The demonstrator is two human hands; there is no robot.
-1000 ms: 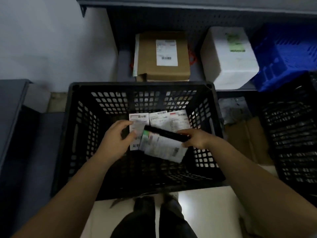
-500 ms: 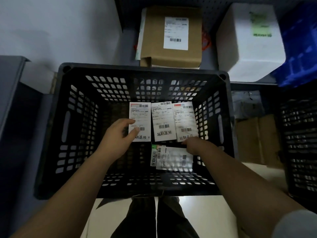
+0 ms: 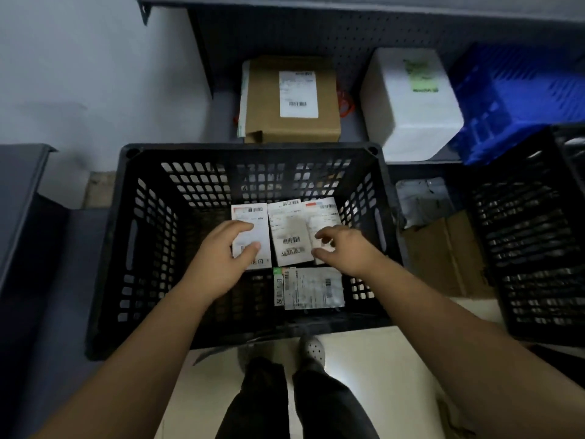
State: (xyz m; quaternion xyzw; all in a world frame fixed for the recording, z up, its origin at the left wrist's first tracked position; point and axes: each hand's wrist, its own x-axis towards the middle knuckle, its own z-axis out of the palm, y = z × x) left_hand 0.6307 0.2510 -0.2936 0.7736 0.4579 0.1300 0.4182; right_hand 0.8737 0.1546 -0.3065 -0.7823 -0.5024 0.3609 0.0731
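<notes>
Four flat parcels lie on the floor of a black crate (image 3: 126,242). The left hand (image 3: 221,258) rests spread on the left parcel (image 3: 253,213), forefinger and thumb apart on its label. The right hand (image 3: 345,248) hangs loosely curled over the right parcel (image 3: 323,213), pinching nothing; contact cannot be told. Between them lies the middle parcel (image 3: 289,232), and a fourth parcel (image 3: 311,288) lies crosswise nearer the person. Every label shows barcodes, but the print is too blurred to read.
</notes>
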